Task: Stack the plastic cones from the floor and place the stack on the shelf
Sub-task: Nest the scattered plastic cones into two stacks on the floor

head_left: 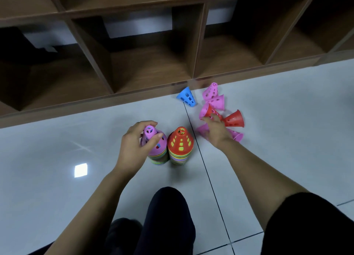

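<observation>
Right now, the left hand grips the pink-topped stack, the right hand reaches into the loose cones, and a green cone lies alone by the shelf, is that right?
Not quite: the head view shows the lone cone by the shelf is blue, not green. The left hand does grip the pink-topped stack, and the right hand reaches into the loose cones.

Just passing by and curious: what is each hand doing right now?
Left hand: closed, fingers curled round the top of the pink-topped stack.
Right hand: reaching onto a loose red cone; whether it grips cannot be told.
</observation>
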